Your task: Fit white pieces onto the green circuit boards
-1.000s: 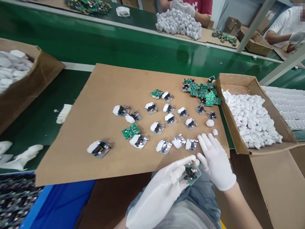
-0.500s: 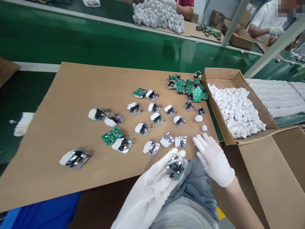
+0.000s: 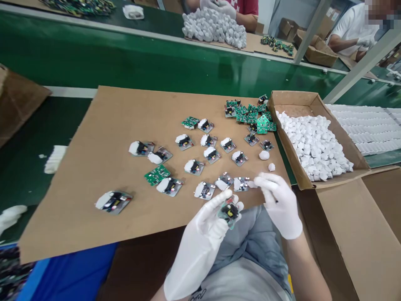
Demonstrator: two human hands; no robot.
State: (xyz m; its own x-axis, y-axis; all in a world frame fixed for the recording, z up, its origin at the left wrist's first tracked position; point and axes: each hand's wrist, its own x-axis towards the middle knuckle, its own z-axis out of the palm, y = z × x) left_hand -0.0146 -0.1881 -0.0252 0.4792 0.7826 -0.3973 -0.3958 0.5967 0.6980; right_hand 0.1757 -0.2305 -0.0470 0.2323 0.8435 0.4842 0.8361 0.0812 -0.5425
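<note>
Both my hands wear white gloves. My left hand [image 3: 210, 221] grips a small circuit board [image 3: 229, 212] with a black part on it, held above my lap at the near edge of the brown cardboard sheet [image 3: 103, 125]. My right hand [image 3: 277, 200] hovers just right of it with fingers curled, fingertips close to a board with a white cap [image 3: 240, 184]. I cannot make out whether it holds anything. Several capped boards [image 3: 194, 166] lie spread over the sheet, and bare green boards [image 3: 250, 117] are piled at its far right.
An open carton of white plastic caps [image 3: 313, 144] stands right of the sheet. Two loose caps [image 3: 264, 155] lie near it. A green conveyor [image 3: 140, 58] runs behind. Across it, other people work beside a heap of white parts [image 3: 214, 27]. A large cardboard box [image 3: 360, 234] is at my right.
My left hand has lifted the board slightly and turned it. My right hand's fingers went from spread flat to curled near the capped board. The view shifted a little.
</note>
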